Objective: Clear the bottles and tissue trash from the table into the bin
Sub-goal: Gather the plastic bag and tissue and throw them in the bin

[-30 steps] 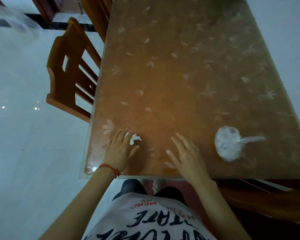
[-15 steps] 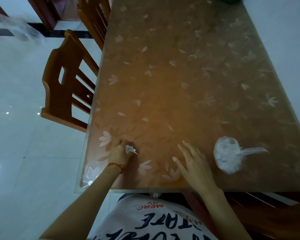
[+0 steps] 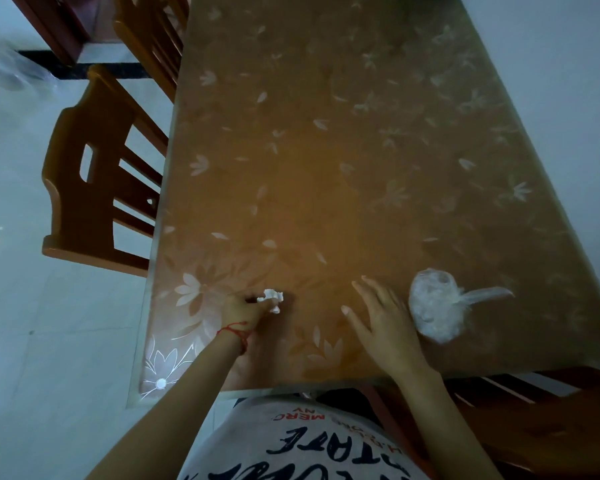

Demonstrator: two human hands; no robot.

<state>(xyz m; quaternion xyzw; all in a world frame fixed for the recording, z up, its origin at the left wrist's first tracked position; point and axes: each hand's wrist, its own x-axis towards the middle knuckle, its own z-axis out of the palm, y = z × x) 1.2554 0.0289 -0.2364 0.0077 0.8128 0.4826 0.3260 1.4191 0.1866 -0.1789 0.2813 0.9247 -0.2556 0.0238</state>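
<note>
Mid-cleanup: left hand [image 3: 243,311] pinching tissue scrap [image 3: 272,298] near table [image 3: 326,168] front-left edge, right hand [image 3: 383,323] spread flat, knotted plastic bag [image 3: 435,306] just right, no bottles visible, bin unseen.

Left hand [image 3: 245,308] pinches a tissue wad [image 3: 272,297] (white, crumpled); right hand [image 3: 381,320] lies flat.
</note>
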